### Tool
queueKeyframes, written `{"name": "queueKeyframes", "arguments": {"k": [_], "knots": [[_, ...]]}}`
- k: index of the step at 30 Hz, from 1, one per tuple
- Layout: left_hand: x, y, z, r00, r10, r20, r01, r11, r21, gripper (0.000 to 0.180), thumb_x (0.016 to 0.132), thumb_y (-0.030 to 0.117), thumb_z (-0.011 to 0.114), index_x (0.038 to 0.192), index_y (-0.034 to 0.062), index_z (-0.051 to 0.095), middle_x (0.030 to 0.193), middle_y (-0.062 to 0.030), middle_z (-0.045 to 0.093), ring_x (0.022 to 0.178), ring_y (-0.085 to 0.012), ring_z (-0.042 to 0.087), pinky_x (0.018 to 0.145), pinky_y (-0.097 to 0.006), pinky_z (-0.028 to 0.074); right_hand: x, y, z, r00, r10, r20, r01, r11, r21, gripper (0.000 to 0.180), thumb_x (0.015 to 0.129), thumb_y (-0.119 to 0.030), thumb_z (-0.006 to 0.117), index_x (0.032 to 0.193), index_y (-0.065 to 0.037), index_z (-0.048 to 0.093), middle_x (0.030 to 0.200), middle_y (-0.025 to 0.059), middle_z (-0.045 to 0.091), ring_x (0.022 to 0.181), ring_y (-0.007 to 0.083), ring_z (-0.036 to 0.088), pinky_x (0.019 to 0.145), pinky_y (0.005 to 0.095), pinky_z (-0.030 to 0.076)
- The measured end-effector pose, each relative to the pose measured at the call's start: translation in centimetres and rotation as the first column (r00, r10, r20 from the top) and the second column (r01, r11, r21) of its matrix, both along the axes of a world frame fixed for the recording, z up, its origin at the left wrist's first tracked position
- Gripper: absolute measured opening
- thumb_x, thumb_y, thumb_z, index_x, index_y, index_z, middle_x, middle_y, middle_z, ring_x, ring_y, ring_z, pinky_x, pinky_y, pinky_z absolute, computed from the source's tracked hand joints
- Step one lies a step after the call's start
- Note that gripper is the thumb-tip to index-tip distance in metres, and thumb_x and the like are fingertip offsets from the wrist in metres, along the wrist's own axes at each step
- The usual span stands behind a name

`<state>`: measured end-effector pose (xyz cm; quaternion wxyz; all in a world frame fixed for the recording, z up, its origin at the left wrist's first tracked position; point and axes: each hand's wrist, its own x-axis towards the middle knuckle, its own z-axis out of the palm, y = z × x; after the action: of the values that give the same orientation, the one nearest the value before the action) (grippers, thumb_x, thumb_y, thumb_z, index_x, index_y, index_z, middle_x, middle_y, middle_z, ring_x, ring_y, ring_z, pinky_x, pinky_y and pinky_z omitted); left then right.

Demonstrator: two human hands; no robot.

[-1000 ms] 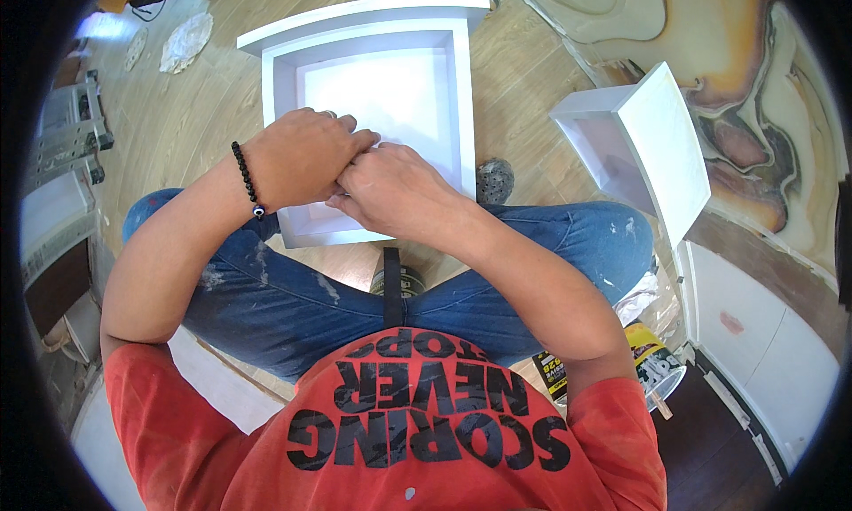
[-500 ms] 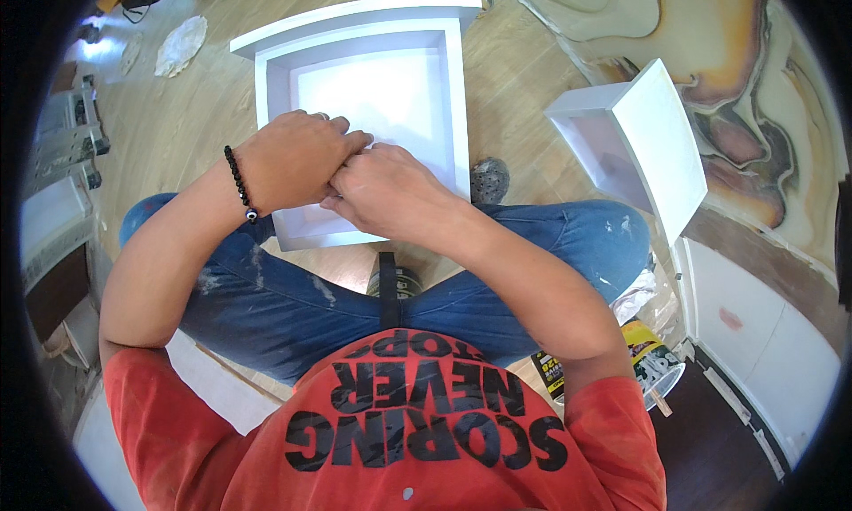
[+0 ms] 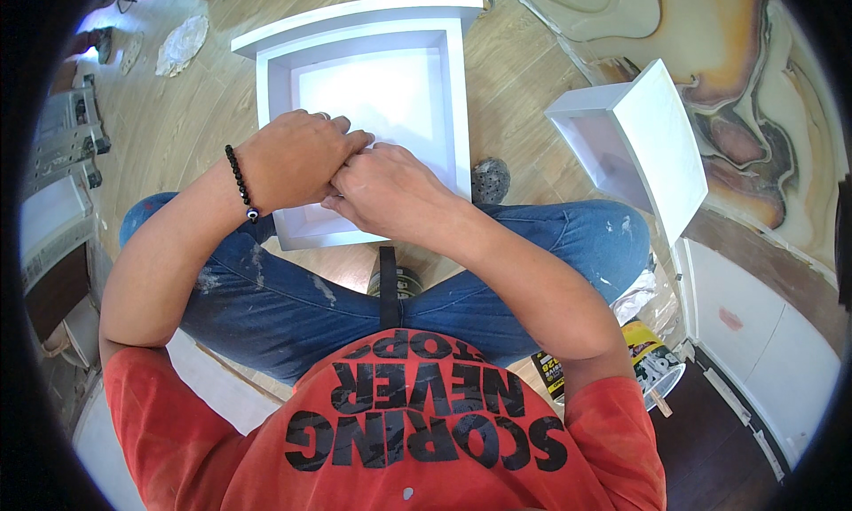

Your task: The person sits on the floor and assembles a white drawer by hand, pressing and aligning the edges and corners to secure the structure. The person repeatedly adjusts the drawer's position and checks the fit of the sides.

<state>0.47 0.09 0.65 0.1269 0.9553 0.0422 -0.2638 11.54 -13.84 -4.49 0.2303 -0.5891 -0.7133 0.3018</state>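
My left hand, with a black beaded bracelet at the wrist, and my right hand meet over the near part of a white drawer. Their fingers are curled and pressed together. Whatever lies between them, if anything, is hidden. The drawer rests open side up in front of my crossed legs, its curved front panel on the far side. Both wrists are close above its near and side edges; whether they touch it I cannot tell.
At the right a second white drawer stands on the wood-patterned floor. A grey speckled object sits by my right knee. A tin is at the lower right, a crumpled white cloth at the far left.
Both hands and the drawer look the same. At the upper left edge, a dark shape like a person's foot has shifted slightly into view.
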Motion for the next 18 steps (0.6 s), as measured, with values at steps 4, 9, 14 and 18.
{"name": "queueKeyframes", "arguments": {"k": [4, 9, 14, 18], "knots": [[0.06, 0.06, -0.12, 1.000, -0.006, -0.003, 0.006, 1.000, 0.003, 0.062, 0.078, 0.025, 0.086, 0.133, 0.0079, 0.065, 0.110, -0.0138, 0.073, 0.103, -0.0315, 0.072, 0.090, -0.041, 0.057, -0.04, 0.06, -0.03, 1.000, 0.005, 0.013, -0.005, 1.000, 0.001, 0.025, 0.094, -0.026, 0.072, 0.090, -0.002, 0.076, 0.079, 0.0165, 0.072, 0.080, 0.0337, 0.073, 0.078, 0.0446, 0.058], [-0.14, 0.08, -0.19, 1.000, -0.008, 0.010, 0.008, 1.000, -0.001, 0.063, 0.078, 0.025, 0.086, 0.134, 0.0080, 0.064, 0.110, -0.0137, 0.072, 0.103, -0.0313, 0.072, 0.090, -0.041, 0.057, -0.10, 0.04, -0.21, 1.000, 0.001, 0.015, -0.001, 1.000, 0.004, 0.025, 0.094, -0.027, 0.072, 0.090, -0.002, 0.076, 0.079, 0.0164, 0.073, 0.080, 0.0338, 0.073, 0.079, 0.0447, 0.058], [-0.08, 0.21, -0.22, 1.000, -0.011, 0.003, 0.011, 1.000, -0.003, 0.064, 0.077, 0.024, 0.086, 0.135, 0.0081, 0.064, 0.110, -0.0137, 0.072, 0.103, -0.0312, 0.072, 0.089, -0.041, 0.057, -0.08, 0.04, -0.18, 1.000, -0.015, -0.008, 0.015, 1.000, 0.015, 0.025, 0.094, -0.027, 0.072, 0.090, -0.002, 0.076, 0.080, 0.0168, 0.073, 0.081, 0.0343, 0.073, 0.079, 0.0451, 0.058], [-0.09, 0.09, -0.10, 1.000, -0.006, 0.004, 0.006, 1.000, -0.001, 0.062, 0.078, 0.024, 0.085, 0.135, 0.0081, 0.064, 0.110, -0.0136, 0.072, 0.103, -0.0315, 0.072, 0.089, -0.041, 0.057, 0.05, 0.04, 0.21, 1.000, -0.008, -0.011, 0.008, 1.000, 0.000, 0.025, 0.093, -0.026, 0.073, 0.090, -0.002, 0.075, 0.081, 0.0172, 0.073, 0.081, 0.0350, 0.072, 0.079, 0.0456, 0.058]]}}
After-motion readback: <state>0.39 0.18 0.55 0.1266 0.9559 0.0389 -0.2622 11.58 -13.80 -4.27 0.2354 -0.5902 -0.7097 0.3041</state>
